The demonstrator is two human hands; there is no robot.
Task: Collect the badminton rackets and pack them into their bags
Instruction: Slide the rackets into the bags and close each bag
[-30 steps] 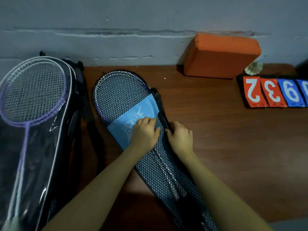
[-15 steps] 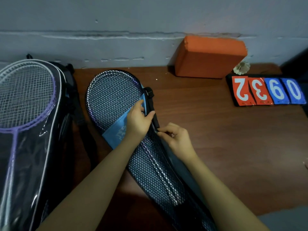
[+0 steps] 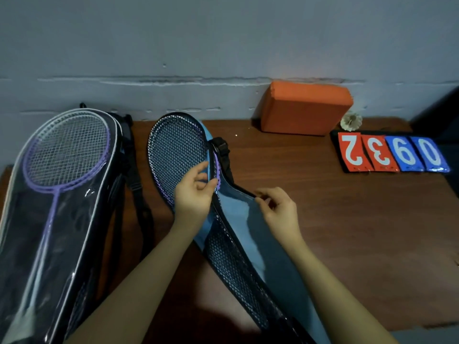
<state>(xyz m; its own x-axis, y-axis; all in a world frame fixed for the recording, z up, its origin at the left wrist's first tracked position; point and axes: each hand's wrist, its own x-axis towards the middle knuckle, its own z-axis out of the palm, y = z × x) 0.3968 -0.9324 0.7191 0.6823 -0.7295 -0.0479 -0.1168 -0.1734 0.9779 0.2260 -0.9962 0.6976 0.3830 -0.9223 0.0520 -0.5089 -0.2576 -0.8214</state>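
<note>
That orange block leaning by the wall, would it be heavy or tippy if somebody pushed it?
The orange block looks like matte foam with rounded edges, so it is probably light for its size. It seems to sit tilted against the wall, so a push would likely slide or tip it rather than roll it. Its dull surface suggests a decent grip, not slippery.

Dim room, grey-blue wall [image 3: 223, 40] with a cracked horizontal seam, reddish-brown wooden table [image 3: 347, 232] set against it

Both forearms bare, no sleeves (no rings or watch visible).
</note>
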